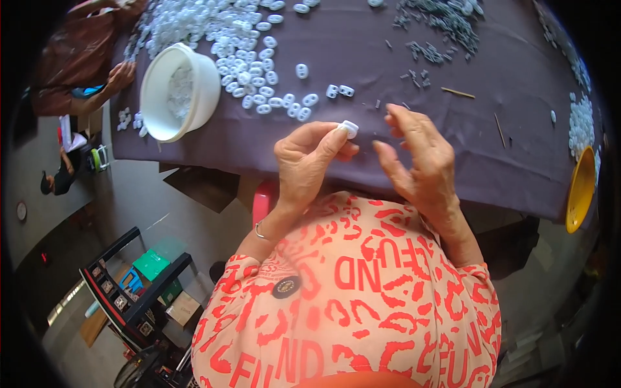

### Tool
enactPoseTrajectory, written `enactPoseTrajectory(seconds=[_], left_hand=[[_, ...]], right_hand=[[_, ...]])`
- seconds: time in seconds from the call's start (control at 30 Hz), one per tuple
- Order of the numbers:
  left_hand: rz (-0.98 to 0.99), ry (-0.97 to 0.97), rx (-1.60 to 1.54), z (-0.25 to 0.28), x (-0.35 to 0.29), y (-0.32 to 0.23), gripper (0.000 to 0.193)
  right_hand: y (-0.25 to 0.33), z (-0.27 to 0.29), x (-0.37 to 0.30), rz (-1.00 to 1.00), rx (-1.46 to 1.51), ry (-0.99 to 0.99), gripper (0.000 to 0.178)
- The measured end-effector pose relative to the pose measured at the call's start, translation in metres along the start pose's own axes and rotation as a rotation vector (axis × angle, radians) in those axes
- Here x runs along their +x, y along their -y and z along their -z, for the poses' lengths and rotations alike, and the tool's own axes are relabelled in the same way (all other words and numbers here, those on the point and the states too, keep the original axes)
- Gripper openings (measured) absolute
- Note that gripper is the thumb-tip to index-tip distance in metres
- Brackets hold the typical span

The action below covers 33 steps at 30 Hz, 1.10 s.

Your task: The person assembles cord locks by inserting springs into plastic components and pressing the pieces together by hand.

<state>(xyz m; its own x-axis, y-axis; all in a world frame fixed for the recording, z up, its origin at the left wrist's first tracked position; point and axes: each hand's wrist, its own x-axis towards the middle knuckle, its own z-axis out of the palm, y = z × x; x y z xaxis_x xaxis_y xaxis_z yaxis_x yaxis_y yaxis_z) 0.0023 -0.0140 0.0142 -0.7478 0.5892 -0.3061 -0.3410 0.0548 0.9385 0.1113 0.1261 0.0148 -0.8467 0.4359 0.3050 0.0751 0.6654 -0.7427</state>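
Note:
My left hand (307, 158) pinches a small white oval plastic piece (349, 129) between thumb and fingertips, just above the table's near edge. To its right, my right hand (424, 155) is raised with thumb and fingers apart, and nothing shows between them. Two similar pieces with paired holes (339, 91) lie beyond the left hand. Several more loose white pieces (275, 102) spread back toward a large heap (194, 26) at the far left. A few thin grey pins (414, 78) lie beyond my right hand, in front of a bigger grey pin pile (446, 29).
A white tub (208, 87) lies tilted at left, with translucent pieces inside. Two thin brownish sticks (458, 93) rest on the dark tablecloth (517, 165). A yellow dish (580, 187) and more white pieces (582, 126) are at the right edge. Another person's hand (121, 76) touches the left edge.

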Motion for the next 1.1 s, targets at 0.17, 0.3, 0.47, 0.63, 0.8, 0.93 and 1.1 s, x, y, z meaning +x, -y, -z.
enactPoseTrajectory(seconds=[0.17,0.3,0.47,0.63,0.8,0.93,1.1], left_hand=[[-0.584,-0.547,0.589,0.061,0.02,-0.041,0.009],[-0.692,-0.733,0.894,0.121,0.053,-0.079,0.014],[-0.949,-0.628,1.233,0.102,0.066,-0.072,0.017],[-0.801,-0.132,1.23,0.033,0.061,-0.015,0.023],[-0.74,-0.066,1.218,0.011,0.072,0.004,0.018],[-0.839,-0.015,1.167,0.006,0.069,0.01,0.016],[0.019,0.208,0.14,-0.006,0.038,-0.003,0.014]], right_hand=[[-0.011,0.005,-0.004,-0.058,0.022,-0.087,0.036],[-0.006,0.006,-0.001,-0.092,0.061,-0.092,0.029],[-0.009,0.002,-0.003,-0.088,0.039,-0.111,0.027],[-0.008,0.003,-0.007,-0.099,0.006,-0.086,0.023],[-0.013,0.004,-0.011,-0.095,-0.022,-0.102,0.02],[-0.014,0.0,-0.011,-0.093,0.007,-0.104,0.019],[-0.009,-0.002,-0.002,-0.043,0.097,-0.146,0.021]])
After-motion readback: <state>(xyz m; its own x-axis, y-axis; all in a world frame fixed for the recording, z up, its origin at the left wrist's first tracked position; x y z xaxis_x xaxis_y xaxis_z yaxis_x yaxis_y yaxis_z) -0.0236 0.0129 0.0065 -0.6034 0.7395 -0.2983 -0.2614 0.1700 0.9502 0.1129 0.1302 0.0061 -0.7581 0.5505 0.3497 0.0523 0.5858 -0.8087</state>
